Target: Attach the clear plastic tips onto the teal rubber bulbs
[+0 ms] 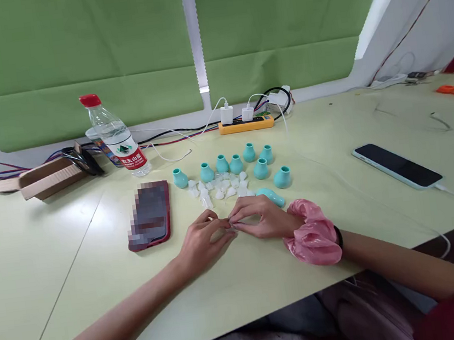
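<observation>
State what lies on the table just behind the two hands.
Behind the left hand and right hand lie small clear pieces, then teal cups. The right hand partly covers one teal piece.

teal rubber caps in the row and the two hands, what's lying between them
A loose pile of small clear plastic pieces lies between the teal rubber caps and the hands, left and right, in the head view.

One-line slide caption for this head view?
Both hands, left and right, pinch a small clear piece beside teal caps on a table.
</observation>
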Motion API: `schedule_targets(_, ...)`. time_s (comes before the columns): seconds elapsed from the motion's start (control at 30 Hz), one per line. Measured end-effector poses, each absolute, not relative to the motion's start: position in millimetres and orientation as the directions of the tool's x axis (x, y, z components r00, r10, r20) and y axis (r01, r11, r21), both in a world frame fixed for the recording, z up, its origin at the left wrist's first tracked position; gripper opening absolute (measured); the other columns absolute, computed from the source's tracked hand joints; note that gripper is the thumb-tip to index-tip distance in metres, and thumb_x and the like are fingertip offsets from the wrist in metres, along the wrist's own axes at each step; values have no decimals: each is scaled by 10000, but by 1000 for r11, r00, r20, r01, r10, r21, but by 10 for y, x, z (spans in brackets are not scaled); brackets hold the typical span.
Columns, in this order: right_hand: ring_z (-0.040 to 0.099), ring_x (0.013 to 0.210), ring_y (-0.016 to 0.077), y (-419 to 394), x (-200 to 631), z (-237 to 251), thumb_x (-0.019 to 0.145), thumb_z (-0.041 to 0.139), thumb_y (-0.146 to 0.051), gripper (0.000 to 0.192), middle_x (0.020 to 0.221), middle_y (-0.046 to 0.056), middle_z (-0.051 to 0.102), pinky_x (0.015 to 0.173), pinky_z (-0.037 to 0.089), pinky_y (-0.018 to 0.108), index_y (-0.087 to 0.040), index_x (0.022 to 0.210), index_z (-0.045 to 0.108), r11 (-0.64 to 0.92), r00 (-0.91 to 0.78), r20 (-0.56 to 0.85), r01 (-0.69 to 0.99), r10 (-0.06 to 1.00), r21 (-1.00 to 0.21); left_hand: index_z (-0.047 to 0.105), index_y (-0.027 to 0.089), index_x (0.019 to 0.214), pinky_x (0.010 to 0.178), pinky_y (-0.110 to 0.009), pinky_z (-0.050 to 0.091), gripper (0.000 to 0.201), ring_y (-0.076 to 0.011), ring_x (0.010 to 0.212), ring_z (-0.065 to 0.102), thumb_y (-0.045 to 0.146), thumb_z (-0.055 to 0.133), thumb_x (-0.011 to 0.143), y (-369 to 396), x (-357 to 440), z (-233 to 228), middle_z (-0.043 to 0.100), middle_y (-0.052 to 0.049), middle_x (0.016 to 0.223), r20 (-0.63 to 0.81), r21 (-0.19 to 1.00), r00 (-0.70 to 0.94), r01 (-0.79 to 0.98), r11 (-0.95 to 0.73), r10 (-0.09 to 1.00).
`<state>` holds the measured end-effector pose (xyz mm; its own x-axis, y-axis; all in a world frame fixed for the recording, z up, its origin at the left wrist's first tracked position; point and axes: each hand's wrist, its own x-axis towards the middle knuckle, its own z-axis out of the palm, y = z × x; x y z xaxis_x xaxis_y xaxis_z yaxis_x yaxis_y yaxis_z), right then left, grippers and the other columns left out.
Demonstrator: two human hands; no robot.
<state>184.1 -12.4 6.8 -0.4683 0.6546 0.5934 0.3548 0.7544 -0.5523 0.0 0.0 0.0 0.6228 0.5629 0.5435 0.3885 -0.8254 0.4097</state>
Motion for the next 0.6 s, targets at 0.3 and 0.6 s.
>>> schedule_targets(0.3, 553, 710, 131, -84, 1828, 23, 753, 529, -142, 81, 765, 53, 626, 609, 485, 273, -147, 793, 599, 834, -515, 659, 392, 548, -387, 574, 131, 829, 576, -250, 469, 144, -130, 655, 526, 244, 555, 742, 25, -23, -12, 539, -54, 712, 538, 426, 595, 419, -802, 597)
schedule_targets(0.6, 524, 717, 123, -26, 1838, -25, 760, 514, -118, 105, 789, 31, 623, 628, 463, 271, -165, 830, 577, 824, -552, 613, 411, 565, -389, 575, 146, 903, 576, -240, 468, 189, -135, 688, 515, 249, 557, 746, 61, -30, -48, 559, -49, 697, 560, 415, 555, 455, -788, 615)
